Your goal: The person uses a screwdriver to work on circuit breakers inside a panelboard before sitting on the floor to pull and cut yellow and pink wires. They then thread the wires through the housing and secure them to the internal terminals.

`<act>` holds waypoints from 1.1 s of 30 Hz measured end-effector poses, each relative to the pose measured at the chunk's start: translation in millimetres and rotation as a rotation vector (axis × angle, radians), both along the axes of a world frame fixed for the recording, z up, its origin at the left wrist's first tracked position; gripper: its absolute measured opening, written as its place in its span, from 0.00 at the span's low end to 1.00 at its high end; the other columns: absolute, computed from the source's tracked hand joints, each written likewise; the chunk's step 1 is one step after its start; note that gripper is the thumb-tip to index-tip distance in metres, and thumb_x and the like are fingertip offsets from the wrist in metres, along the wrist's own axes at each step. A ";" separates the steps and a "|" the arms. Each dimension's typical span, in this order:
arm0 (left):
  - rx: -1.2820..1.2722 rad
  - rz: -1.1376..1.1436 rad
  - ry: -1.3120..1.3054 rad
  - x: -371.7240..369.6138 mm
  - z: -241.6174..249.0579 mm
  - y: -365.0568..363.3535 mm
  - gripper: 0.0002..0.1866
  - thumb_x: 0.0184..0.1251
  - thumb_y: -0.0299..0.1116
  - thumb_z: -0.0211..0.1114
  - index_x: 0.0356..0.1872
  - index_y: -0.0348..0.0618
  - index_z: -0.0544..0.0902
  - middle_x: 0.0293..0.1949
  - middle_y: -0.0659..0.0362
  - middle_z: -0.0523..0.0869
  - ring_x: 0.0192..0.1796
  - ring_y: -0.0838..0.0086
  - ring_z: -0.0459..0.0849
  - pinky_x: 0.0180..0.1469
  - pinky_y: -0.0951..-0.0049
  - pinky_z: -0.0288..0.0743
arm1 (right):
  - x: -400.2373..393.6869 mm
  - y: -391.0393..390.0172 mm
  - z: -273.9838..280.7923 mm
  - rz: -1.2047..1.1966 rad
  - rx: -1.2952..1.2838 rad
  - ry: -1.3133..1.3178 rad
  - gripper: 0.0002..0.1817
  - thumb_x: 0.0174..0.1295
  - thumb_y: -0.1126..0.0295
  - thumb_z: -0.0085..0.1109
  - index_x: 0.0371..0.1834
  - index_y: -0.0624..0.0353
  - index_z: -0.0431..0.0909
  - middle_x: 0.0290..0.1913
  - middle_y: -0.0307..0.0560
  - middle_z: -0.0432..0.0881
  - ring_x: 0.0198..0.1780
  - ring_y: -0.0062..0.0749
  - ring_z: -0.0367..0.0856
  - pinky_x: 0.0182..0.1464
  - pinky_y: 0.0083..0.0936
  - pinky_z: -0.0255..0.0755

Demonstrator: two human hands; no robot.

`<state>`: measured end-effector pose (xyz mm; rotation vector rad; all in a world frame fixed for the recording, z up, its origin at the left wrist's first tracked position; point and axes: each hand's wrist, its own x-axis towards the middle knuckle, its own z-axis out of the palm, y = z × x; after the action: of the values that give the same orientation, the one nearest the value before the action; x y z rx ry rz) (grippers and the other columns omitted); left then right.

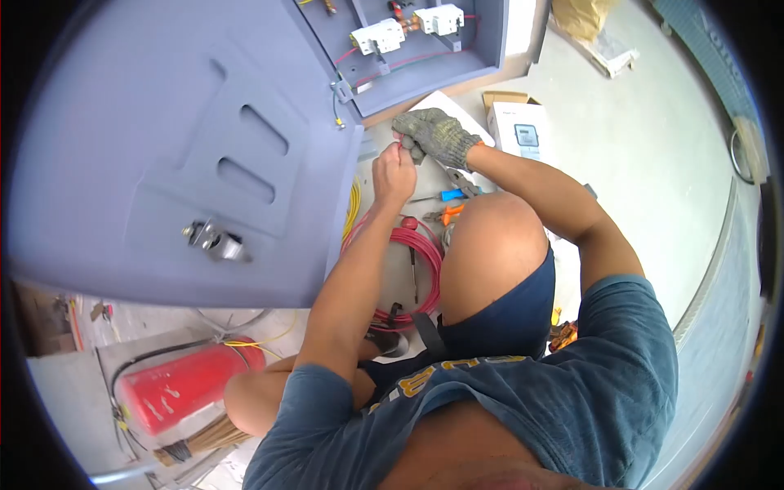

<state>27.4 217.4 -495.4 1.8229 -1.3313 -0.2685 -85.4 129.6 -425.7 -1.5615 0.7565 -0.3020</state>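
My left hand [394,173], bare, is closed with its fingertips up against my right hand [437,137], which wears a grey knitted glove and is also closed. A speck of red shows where the fingers meet; what they hold there is too small to make out. Just below the hands lie a blue-handled screwdriver [449,195], grey-handled pliers [463,183] and orange-handled pliers [447,215]. A coil of red wire [435,282] rests on the floor beside my left forearm, with a coil of yellow wire [354,208] near the cabinet door.
The open grey cabinet door [180,155] stands close on my left. White breakers [380,36] sit inside the cabinet [441,82]. A white carton [518,126] is beyond my right hand. A red cylinder [188,384] lies at lower left.
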 end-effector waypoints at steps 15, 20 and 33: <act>-0.235 0.202 1.313 84.1 -222.7 -135.7 0.13 0.76 0.33 0.50 0.52 0.41 0.79 0.48 0.57 0.84 0.48 0.70 0.80 0.52 0.72 0.70 | 56.6 -82.1 -39.6 0.118 -1.214 0.258 0.20 0.56 0.61 0.61 0.50 0.56 0.76 0.40 0.53 0.81 0.43 0.49 0.81 0.47 0.44 0.73; -0.470 -0.067 1.705 107.4 -202.8 -173.2 0.18 0.76 0.39 0.48 0.60 0.44 0.75 0.55 0.55 0.80 0.54 0.67 0.78 0.59 0.68 0.69 | 59.0 -92.9 -64.7 0.010 -1.347 0.062 0.14 0.54 0.63 0.60 0.42 0.57 0.77 0.34 0.51 0.79 0.39 0.49 0.79 0.46 0.45 0.70; -0.778 -0.395 1.710 95.3 -192.8 -167.9 0.29 0.76 0.52 0.42 0.70 0.47 0.64 0.65 0.52 0.72 0.64 0.59 0.73 0.69 0.55 0.64 | 74.1 -97.4 -76.8 0.055 -1.261 0.109 0.23 0.55 0.51 0.62 0.46 0.57 0.78 0.37 0.52 0.80 0.40 0.49 0.79 0.47 0.45 0.70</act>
<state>122.7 49.5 -688.2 0.2316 -0.3282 -1.0243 -11.3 32.2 -502.5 -2.7882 0.6042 -0.7422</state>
